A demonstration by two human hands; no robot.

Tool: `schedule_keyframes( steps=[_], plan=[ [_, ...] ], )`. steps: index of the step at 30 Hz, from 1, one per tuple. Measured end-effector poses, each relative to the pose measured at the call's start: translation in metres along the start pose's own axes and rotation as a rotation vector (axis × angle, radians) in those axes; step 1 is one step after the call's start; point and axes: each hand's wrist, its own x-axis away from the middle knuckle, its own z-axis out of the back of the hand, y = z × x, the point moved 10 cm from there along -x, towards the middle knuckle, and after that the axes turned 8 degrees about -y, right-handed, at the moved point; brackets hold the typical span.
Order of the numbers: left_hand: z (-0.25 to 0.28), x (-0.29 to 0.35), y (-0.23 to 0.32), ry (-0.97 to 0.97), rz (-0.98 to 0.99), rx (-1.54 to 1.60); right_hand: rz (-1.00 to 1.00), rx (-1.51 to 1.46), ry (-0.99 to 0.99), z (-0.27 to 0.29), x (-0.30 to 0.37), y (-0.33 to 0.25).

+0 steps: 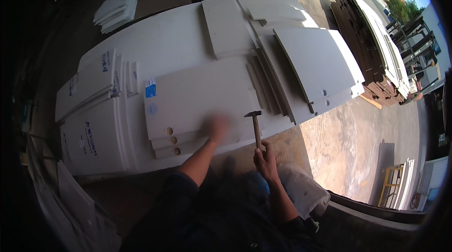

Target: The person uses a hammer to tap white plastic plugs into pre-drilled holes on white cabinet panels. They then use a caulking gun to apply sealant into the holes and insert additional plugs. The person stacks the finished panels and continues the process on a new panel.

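Right hand [266, 160]: fingers clamped around the wooden handle of a hammer [257, 133], head uppermost, at the near edge of the worktop [169, 28]. Left hand [219, 127]: blurred, over stacked white panels [197, 87] near that edge; finger state and contact cannot be determined.

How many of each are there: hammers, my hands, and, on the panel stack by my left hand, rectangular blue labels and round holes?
Hammer: 1
Hands, left hand (blurred) and right hand: 2
Rectangular blue label: 1
Round holes: 3
Total: 7
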Motion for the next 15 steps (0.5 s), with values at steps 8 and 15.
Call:
schedule_keyframes(
  steps=[8, 15],
  plan=[
    [0.005, -0.006, 0.028, -0.051, -0.041, -0.153, 0.099, 0.145, 0.067, 0.006, -0.001, -0.034],
    [-0.011, -0.011, -0.001, -0.131, -0.040, -0.289, 0.163, 0.355, 0.062, 0.010, -0.033, -0.031]
  ],
)
